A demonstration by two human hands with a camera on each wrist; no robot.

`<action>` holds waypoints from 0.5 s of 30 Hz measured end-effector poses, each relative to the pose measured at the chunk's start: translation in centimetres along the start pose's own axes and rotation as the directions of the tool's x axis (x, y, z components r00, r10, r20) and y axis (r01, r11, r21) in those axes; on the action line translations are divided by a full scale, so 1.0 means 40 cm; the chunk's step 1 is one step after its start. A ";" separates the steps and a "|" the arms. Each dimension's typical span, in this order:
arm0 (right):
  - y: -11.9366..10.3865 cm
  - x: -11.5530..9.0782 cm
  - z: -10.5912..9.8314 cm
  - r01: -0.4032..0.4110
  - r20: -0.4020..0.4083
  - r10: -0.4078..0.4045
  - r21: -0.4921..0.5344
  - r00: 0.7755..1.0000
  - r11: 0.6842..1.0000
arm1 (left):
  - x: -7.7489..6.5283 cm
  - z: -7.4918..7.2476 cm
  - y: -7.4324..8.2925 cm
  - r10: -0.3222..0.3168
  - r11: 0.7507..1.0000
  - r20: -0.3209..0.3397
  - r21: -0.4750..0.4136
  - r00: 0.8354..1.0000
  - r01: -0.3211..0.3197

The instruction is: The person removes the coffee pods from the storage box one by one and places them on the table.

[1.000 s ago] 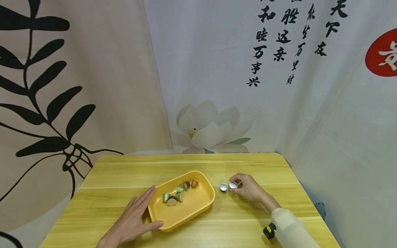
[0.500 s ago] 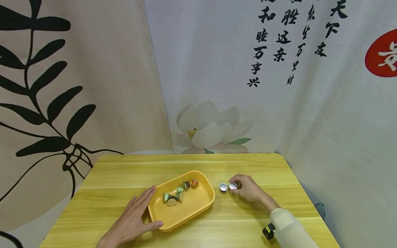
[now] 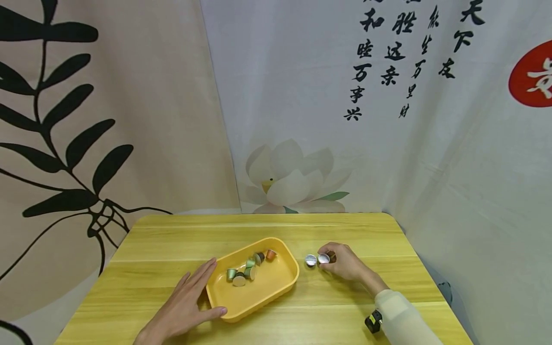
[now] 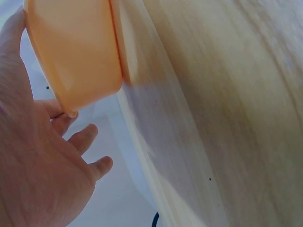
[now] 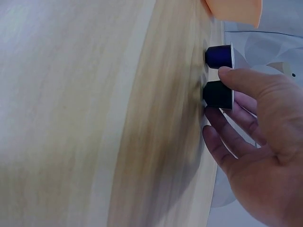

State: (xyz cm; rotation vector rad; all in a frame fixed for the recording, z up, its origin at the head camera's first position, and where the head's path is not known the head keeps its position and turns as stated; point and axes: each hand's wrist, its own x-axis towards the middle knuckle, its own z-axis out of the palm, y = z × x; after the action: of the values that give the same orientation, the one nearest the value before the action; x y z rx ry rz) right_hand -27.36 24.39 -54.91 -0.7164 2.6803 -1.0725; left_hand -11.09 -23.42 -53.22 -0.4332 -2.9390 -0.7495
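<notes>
In the head view, my left hand (image 3: 181, 303) spans the left end of a yellow tray (image 3: 263, 299), fingers stretched along its rim and thumb touching the near corner. The left wrist view shows the tray's outer wall (image 4: 78, 52) beside that hand. Several coffee capsules, green, dark and orange (image 3: 270, 255), lie inside the tray. To the tray's right, my right hand (image 3: 349, 263) pinches a dark coffee capsule (image 5: 218, 94) between thumb and fingers at the tabletop. A dark blue capsule (image 5: 219, 57) stands close beside it. Both have pale lids up in the head view.
The wooden table (image 3: 194, 230) reaches back to hanging cloths with a leaf print, a lotus (image 3: 297, 177) and writing. A small black device (image 3: 373, 321) sits at my right sleeve (image 3: 405, 318). A corner of the tray (image 5: 239, 10) shows in the right wrist view.
Almost nothing differs. The right hand and its pinched capsule have shifted very slightly left, toward the other capsule; the left hand and tray stay put.
</notes>
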 end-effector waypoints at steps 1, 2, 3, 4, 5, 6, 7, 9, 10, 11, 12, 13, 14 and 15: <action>0.000 0.000 0.000 0.001 -0.001 -0.001 0.001 1.000 1.000 | 0.000 0.000 0.000 0.000 1.000 0.001 -0.001 1.000 0.000; 0.001 0.000 0.000 0.000 0.000 0.000 0.003 1.000 1.000 | 0.001 0.000 0.000 -0.001 1.000 0.002 -0.001 1.000 0.001; 0.001 -0.001 0.000 -0.002 0.000 0.002 0.005 1.000 1.000 | 0.001 0.000 0.000 -0.002 1.000 0.002 -0.001 1.000 0.002; 0.002 -0.001 0.000 -0.003 0.000 0.003 0.007 1.000 1.000 | 0.001 0.000 0.000 -0.003 1.000 0.003 -0.001 1.000 0.003; 0.002 -0.001 0.000 -0.005 0.001 0.005 0.009 1.000 1.000 | 0.001 0.000 0.001 -0.003 1.000 0.003 0.000 1.000 0.003; 0.002 -0.002 0.000 -0.007 0.002 0.007 0.010 1.000 1.000 | 0.001 0.000 0.001 -0.004 1.000 0.004 0.000 1.000 0.004; 0.002 -0.002 0.000 -0.009 0.002 0.009 0.012 1.000 1.000 | 0.001 0.000 0.001 -0.004 1.000 0.004 -0.001 1.000 0.004; 0.001 -0.003 -0.001 -0.013 0.004 0.013 0.015 1.000 1.000 | 0.001 0.001 0.001 -0.005 1.000 0.003 -0.004 1.000 0.005; 0.001 -0.003 -0.001 -0.014 0.005 0.014 0.016 1.000 1.000 | 0.000 0.001 0.000 -0.005 1.000 0.003 -0.005 1.000 0.005; 0.001 -0.003 -0.001 -0.014 0.006 0.014 0.017 1.000 1.000 | 0.000 0.002 0.000 -0.004 1.000 0.002 -0.007 1.000 0.004; 0.001 -0.003 -0.002 -0.015 0.007 0.015 0.020 1.000 1.000 | 0.000 0.002 0.000 -0.003 1.000 0.002 -0.007 1.000 0.003; 0.001 -0.003 -0.002 -0.015 0.007 0.015 0.022 1.000 1.000 | 0.000 0.002 0.000 -0.003 1.000 0.001 -0.007 1.000 0.003; 0.001 -0.004 -0.002 -0.013 0.008 0.013 0.023 1.000 1.000 | 0.000 0.003 0.000 -0.003 1.000 0.000 -0.007 1.000 0.003; 0.001 -0.004 -0.002 -0.011 0.008 0.011 0.023 1.000 1.000 | 0.000 0.003 -0.001 -0.003 1.000 0.000 -0.006 1.000 0.003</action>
State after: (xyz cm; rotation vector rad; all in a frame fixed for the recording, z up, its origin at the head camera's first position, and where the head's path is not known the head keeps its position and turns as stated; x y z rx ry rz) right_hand -27.27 24.56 -54.89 -0.6992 2.6573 -1.0936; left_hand -11.09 -23.39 -53.34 -0.4284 -2.9386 -0.7587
